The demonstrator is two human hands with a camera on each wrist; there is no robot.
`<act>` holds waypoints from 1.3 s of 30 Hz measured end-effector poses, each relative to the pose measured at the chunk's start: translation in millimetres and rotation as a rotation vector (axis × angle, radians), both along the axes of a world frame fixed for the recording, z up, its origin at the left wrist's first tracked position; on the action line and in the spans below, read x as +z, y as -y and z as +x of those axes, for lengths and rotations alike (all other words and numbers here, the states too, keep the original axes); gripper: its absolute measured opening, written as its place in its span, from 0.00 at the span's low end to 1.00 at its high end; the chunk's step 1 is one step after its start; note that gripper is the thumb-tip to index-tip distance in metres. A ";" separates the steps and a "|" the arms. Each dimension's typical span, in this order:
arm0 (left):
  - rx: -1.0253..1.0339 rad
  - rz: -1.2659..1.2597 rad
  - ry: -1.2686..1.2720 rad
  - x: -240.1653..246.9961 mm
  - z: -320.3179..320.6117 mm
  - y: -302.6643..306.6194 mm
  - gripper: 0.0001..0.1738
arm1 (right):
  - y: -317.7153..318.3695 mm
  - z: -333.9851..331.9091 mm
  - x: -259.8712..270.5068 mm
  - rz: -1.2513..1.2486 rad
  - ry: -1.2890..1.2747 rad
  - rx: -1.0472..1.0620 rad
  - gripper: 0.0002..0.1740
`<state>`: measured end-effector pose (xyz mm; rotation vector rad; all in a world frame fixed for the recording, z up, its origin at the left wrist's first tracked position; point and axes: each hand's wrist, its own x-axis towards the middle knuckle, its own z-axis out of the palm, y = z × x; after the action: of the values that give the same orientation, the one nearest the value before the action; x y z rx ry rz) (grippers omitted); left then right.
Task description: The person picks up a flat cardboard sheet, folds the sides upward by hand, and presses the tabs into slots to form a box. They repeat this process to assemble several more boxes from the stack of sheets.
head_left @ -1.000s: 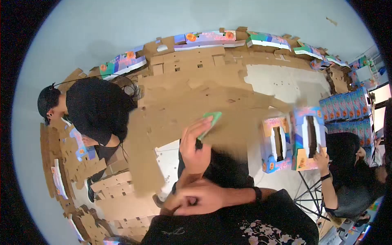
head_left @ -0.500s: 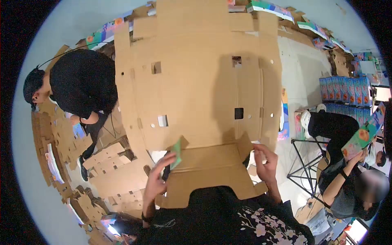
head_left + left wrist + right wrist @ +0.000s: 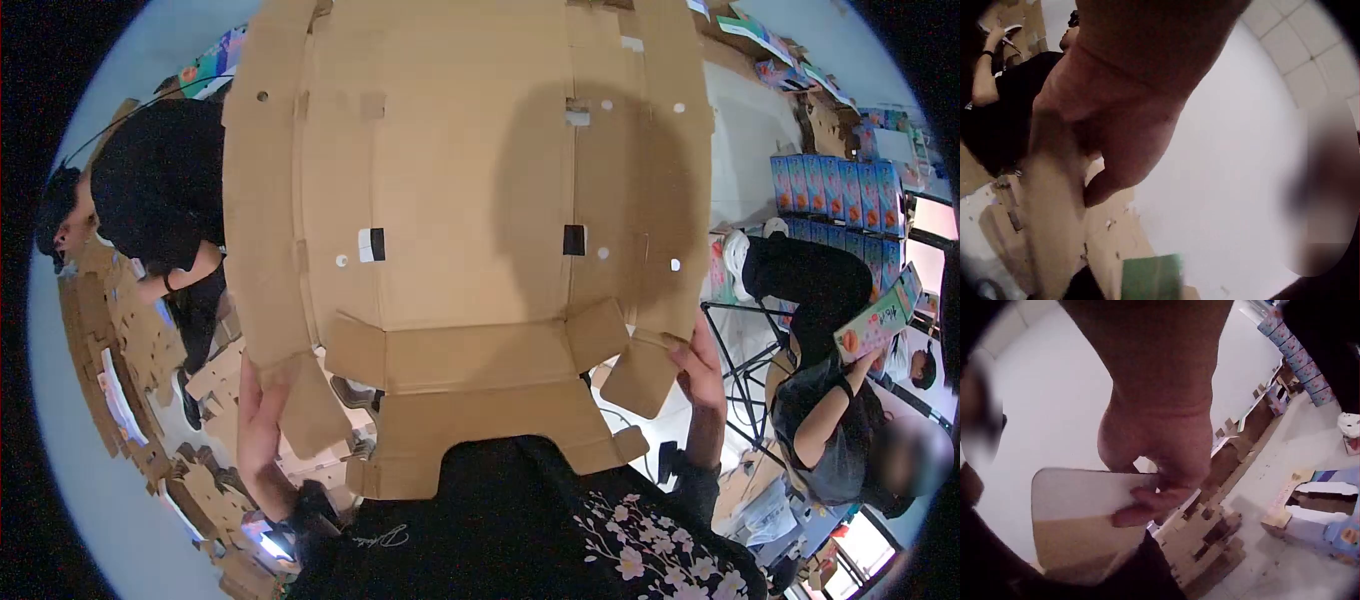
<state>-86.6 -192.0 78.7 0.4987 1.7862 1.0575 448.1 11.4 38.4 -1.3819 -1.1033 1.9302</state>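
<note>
A large unfolded cardboard box (image 3: 470, 180) lies plain brown side up in front of me, with square cutouts and small round holes. Its near panel (image 3: 500, 415), which has a wide notch, is bent up toward my shirt, and small corner flaps stand raised. My left hand (image 3: 262, 410) grips the flap (image 3: 315, 410) at the near left corner, which partly covers the fingers. My right hand (image 3: 703, 365) pinches the flap (image 3: 640, 375) at the near right; the right wrist view shows its rounded edge (image 3: 1072, 531). A green printed piece (image 3: 1150, 278) shows in the left wrist view.
A person in black (image 3: 155, 190) bends over at the left, near flattened cardboard (image 3: 120, 320). Another person (image 3: 830, 440) sits at the right holding a printed box (image 3: 880, 315). Stacked blue boxes (image 3: 835, 190) stand behind, with a black metal frame (image 3: 745, 350) nearby.
The cardboard box has come into place before me and shifted closer. My hands were together, then beside the near panel, and have spread outward to hold the two near corner flaps.
</note>
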 end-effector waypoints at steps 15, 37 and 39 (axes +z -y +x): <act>-0.289 0.493 -1.046 -34.5 85.0 -97.4 0.47 | -38.0 -128.0 -12.2 1.347 0.633 0.304 0.64; -0.525 0.659 -0.080 -66.4 79.5 -67.7 0.58 | -15.6 -96.1 -10.4 0.886 0.147 0.624 0.34; -0.302 0.686 -0.151 -66.7 94.6 -74.5 0.59 | -4.2 -105.4 -29.1 0.849 0.143 0.262 0.36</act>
<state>8.0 -117.4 12.0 1.2500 1.3734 1.4285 342.7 15.7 9.3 -0.9198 -1.9441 1.2375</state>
